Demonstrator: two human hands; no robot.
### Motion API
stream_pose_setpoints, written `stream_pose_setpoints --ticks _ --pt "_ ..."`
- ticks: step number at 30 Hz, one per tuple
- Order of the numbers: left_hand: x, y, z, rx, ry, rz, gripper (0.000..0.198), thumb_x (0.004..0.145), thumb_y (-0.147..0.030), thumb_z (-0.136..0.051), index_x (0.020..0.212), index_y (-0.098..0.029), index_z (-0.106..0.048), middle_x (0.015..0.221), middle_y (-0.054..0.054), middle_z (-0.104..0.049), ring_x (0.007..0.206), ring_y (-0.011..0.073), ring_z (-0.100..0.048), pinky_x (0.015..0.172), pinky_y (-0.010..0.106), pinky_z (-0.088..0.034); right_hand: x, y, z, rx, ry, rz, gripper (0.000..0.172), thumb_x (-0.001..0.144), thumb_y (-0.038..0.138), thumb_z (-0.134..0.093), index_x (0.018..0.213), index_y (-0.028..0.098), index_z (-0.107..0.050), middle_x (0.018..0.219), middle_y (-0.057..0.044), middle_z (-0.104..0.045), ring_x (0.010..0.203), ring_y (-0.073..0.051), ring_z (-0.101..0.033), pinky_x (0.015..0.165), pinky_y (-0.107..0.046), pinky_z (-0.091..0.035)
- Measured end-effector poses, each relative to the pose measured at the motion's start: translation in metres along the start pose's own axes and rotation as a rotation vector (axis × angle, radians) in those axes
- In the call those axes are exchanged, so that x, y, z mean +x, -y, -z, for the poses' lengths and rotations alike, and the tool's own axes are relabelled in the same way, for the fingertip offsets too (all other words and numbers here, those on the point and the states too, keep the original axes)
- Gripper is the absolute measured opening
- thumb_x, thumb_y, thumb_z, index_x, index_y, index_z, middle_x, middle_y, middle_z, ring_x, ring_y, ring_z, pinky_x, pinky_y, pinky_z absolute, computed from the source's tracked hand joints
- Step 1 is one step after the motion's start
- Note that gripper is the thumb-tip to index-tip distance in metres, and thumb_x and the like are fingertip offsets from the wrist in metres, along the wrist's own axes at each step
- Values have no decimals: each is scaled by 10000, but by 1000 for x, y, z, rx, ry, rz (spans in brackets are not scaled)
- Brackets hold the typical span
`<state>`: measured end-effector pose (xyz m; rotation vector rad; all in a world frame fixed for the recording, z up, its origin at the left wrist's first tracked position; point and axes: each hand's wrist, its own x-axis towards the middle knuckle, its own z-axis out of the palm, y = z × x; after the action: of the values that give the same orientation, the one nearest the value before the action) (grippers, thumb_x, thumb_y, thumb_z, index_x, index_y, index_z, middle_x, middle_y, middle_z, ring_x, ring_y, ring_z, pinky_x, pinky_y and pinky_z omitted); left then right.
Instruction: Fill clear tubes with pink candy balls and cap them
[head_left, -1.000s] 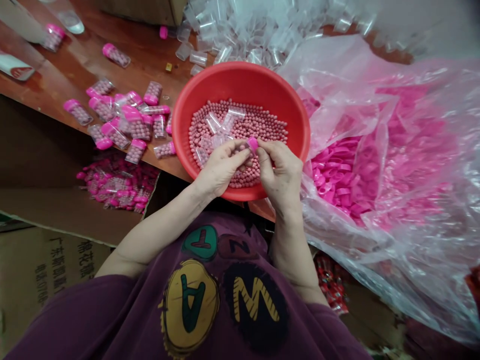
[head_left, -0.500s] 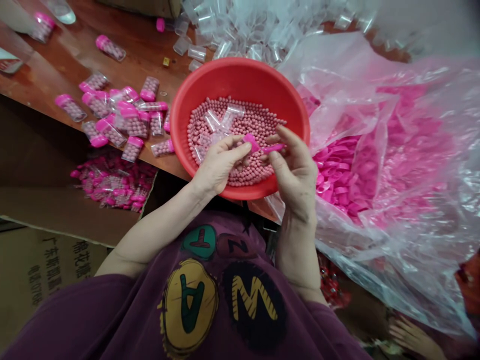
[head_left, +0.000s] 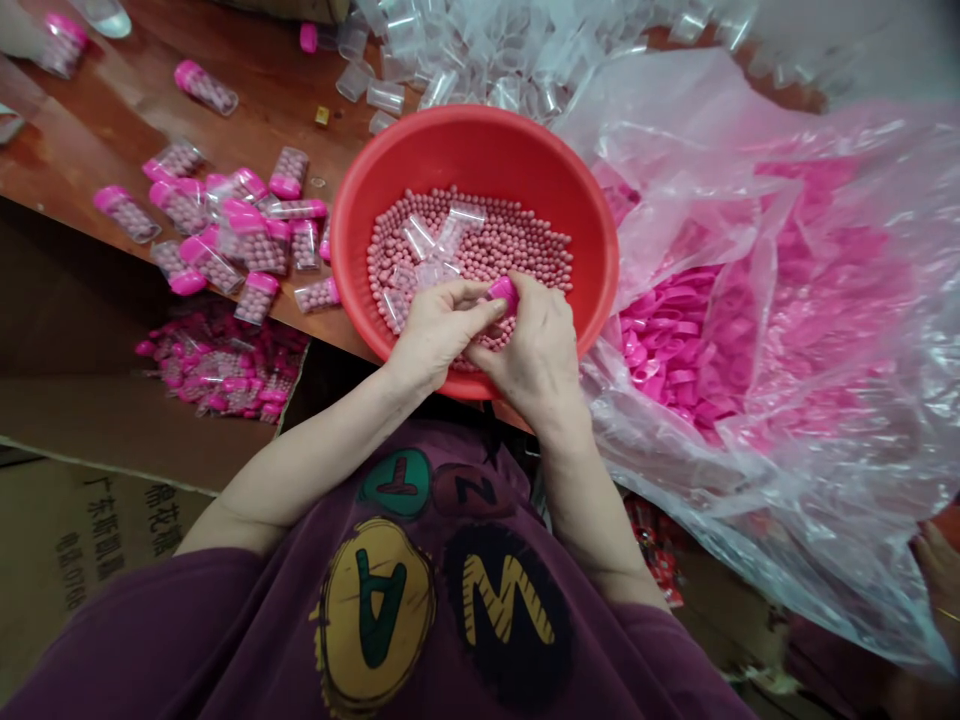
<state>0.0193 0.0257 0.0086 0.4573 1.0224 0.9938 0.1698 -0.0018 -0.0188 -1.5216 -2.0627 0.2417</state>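
Over the near part of a red basin (head_left: 480, 135), my two hands meet around a pink plastic cap (head_left: 502, 292). My left hand (head_left: 429, 335) is closed on it, thumb on top; any clear vial below the cap is hidden by the fingers. My right hand (head_left: 541, 345) closes on the cap from the other side, fingertips against its top and far edge. Beneath them lie many small pink balls (head_left: 517, 245) in the basin, with several clear vials (head_left: 461, 225) on top at the left.
Capped vials filled with pink balls (head_left: 255, 240) are piled left of the basin, more in a carton (head_left: 225, 370) below. Clear empty vials (head_left: 480, 50) are heaped behind. A plastic bag (head_left: 675, 480) of pink caps (head_left: 667, 345) lies right. Another person's hand (head_left: 937, 565) shows at the right edge.
My right hand has moved left, bringing its fingers onto the cap. The cap's flap, sticking out to the right before, no longer shows extended. The other person's hand has shifted up and right.
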Motion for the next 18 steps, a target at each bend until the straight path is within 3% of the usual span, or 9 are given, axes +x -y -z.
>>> stream_pose_setpoints --ticks 6,10,12,14,16,18 --pt "3 0 -2 -9 -10 47 241 788 -144 -996 826 -148 -759 719 -32 -722 692 90 -664 678 204 -544 6 -5 -13 -94 -14 44 575 901 425 -735 1399 156 -633 1158 -197 -720 1091 -403 -642 1030 -644 -547" --pt "-2 4 -4 52 -4 -66 176 861 -169 -931 824 -161 -759 755 -20 -721 760 107 -661 729 218 -544 14 4 -5 -98 53 62 512 912 423 -727 1335 140 -670 1136 -212 -744 1092 -416 -659 1019 -658 -549" --pt "-6 1 1 97 13 -143 109 890 -156 -879 885 -170 -771 833 -5 -746 840 125 -682 790 237 -554 22 5 2 -2 142 97 593 901 425 -766 1410 143 -648 1246 -218 -767 1159 -420 -692 1046 -643 -571" --pt "-7 -12 16 172 -5 -252 116 910 -188 -856 1001 -201 -784 919 3 -760 923 150 -697 831 266 -560 38 -3 8 165 288 151 805 908 460 -812 1606 177 -530 1426 -198 -750 1229 -389 -721 1069 -588 -612" --pt "-3 -34 43 281 -108 -426 215 936 -255 -866 1130 -256 -771 1000 -8 -752 981 164 -683 869 304 -559 61 -19 7 253 380 174 900 958 478 -808 1724 214 -417 1529 -183 -716 1244 -356 -740 1065 -546 -642" --pt "7 -61 77 402 -298 -627 271 986 -263 -844 1229 -296 -728 1090 -29 -733 1053 168 -653 987 361 -545 88 -40 -4 153 312 164 607 1041 393 -713 1609 220 -583 1471 -186 -744 1232 -364 -739 1086 -576 -626"
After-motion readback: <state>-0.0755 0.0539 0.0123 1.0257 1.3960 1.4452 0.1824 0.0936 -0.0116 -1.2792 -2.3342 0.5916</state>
